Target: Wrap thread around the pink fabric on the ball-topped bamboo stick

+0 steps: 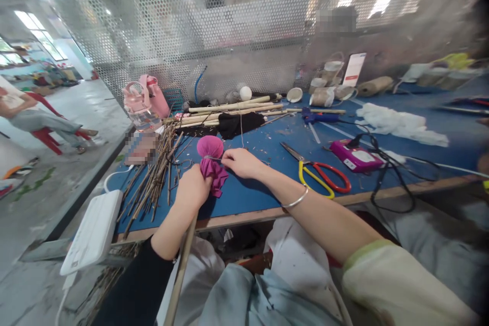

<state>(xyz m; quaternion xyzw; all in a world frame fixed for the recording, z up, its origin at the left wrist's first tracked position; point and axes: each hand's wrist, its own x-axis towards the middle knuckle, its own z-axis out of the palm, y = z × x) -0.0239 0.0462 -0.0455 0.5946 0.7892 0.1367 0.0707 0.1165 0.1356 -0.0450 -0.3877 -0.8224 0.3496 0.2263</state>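
While our left hand [194, 184] is wrapped around ruffled purple cloth [216, 175], our right hand [243, 163] pinches a thin grey string [211, 157] where that cloth narrows below a smooth magenta ball [210, 146]. The ball lies at one o'clock from the left grip and ten from the right, whose fingertips sit nearer the string. A pale wooden stick [181, 275] runs lengthwise from seven toward one; slender brown twigs [153, 178] lie at nine on the blue worktop [248, 196].

Blk. sleeve [132, 280] is worn at L.; at R., pale sleeve [405, 285] edged w/ lt.-green band [365, 253], plus silver-col. bangle [297, 200]. Grey-blue garment [233, 295] and dark-specked pale trousers [300, 249] are also worn.
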